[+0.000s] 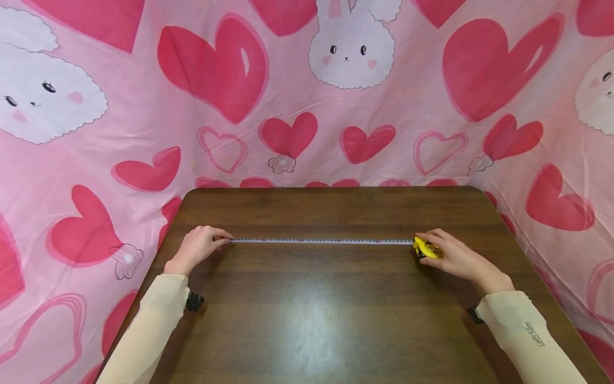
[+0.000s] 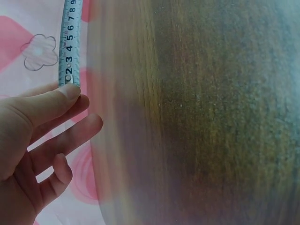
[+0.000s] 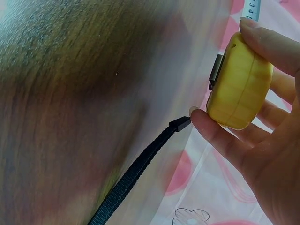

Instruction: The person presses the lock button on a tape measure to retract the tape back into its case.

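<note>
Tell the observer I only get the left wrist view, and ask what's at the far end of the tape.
Observer: A yellow case, held in the right hand.
Operator: Anything else near the case?
Observer: A dark strap, seen in the right wrist view; whether it joins the case is hidden.
Operator: Does the tape look straight all the way?
Observer: Yes, the head view shows it straight from the left hand to the case.
</note>
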A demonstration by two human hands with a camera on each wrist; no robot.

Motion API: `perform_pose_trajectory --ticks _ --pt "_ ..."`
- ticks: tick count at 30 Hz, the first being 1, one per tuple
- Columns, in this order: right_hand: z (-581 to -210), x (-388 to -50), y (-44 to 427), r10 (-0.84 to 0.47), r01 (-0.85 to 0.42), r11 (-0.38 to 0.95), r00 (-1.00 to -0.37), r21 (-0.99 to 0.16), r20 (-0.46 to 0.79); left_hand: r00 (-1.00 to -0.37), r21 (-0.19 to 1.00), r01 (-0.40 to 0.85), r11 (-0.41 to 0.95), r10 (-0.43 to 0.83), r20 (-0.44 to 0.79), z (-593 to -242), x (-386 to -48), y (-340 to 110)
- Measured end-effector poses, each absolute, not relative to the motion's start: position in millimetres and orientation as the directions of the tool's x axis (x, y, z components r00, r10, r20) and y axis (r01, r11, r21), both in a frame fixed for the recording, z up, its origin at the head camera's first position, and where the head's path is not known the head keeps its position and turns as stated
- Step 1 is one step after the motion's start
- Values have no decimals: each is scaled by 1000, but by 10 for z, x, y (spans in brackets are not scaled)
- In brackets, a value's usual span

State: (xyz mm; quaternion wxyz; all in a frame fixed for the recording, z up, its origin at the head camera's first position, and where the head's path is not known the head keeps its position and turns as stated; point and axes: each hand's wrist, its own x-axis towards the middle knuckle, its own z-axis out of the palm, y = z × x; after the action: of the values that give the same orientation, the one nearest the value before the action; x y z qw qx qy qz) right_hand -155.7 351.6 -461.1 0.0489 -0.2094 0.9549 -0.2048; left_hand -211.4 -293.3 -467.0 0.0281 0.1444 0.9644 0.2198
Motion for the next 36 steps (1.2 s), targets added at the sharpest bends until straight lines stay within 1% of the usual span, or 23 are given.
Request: perform_pose_trajectory --ticks 4,20,36 --pt "-4620 -1562 3521 -424 -388 827 -906 -408 1 -959 443 251 861 283 -5 -4670 -2109 -2929" --pt "-4644 -1568 3502 -433 -400 821 -901 -408 13 -953 422 286 860 300 36 -4677 -2118 -2889" --pt "-4668 -1589 3501 -433 -400 820 -901 -409 11 -953 450 278 849 303 17 -4718 -2143 -2851"
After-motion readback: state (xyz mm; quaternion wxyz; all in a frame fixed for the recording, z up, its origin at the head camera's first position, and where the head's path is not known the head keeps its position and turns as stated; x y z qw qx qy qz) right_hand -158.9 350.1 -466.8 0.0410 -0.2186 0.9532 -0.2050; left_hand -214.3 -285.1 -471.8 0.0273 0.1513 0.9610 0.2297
